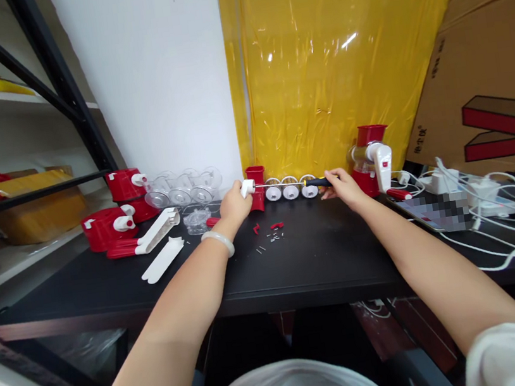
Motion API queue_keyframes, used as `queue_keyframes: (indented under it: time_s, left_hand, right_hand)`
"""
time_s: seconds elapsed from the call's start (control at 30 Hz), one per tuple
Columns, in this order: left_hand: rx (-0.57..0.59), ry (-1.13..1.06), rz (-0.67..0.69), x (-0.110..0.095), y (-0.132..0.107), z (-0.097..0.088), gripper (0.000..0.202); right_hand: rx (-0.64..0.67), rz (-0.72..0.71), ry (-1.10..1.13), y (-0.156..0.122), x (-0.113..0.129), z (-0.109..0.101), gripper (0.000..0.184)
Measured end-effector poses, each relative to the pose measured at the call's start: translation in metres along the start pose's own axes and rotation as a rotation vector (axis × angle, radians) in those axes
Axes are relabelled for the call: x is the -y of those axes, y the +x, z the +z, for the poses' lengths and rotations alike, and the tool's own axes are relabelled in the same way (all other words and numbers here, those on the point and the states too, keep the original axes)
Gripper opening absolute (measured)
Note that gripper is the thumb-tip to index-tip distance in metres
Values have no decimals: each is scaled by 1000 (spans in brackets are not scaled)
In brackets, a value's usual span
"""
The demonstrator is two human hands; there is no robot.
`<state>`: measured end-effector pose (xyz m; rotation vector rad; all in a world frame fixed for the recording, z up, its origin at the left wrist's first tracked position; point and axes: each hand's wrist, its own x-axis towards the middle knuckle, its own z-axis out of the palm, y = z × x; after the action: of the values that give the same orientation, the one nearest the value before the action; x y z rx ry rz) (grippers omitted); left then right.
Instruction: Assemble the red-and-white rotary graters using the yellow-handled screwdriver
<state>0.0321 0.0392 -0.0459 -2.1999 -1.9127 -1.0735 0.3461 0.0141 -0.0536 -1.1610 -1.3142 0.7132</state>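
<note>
My left hand (234,206) is closed round a small white plastic part (248,187) at the far side of the black table (315,261). My right hand (343,185) grips the black and yellow handle of a screwdriver (317,182). Its thin shaft runs left and its tip meets the white part. Behind the shaft stand a small red cup-shaped part (257,188) and three white round pieces (290,188). Loose screws and small red bits (270,232) lie on the table between my hands.
At the left lie red housings (108,228), white handles (164,257) and clear plastic bowls (185,189). An assembled red and white appliance (371,159) stands at the right, beside white chargers and cables (483,199). Cardboard boxes (484,71) lean at the far right, shelves at the left.
</note>
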Motion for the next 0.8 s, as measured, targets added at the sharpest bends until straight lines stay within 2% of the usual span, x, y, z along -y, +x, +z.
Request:
queue_keyframes:
  time_s: [0.1,0.2,0.57,0.7,0.8]
  left_hand:
    - [-8,10,-19,1,1,0,26]
    - [-18,17,-30,2,2,-1,26]
    - [-16,29,-42,0,0,-4,24]
    - [-16,30,-36,-1,0,-5,24]
    - [-9,35,-31,-3,-1,-6,24]
  right_hand:
    - [51,-5,187,-1,0,3,45]
    - [99,-30,226,-2,-1,3,49]
    - [59,-31,115,-2,3,0,38]
    - [56,-77,-11,0,-1,-2,42]
    - [51,-18,-66,1,-3,-3,47]
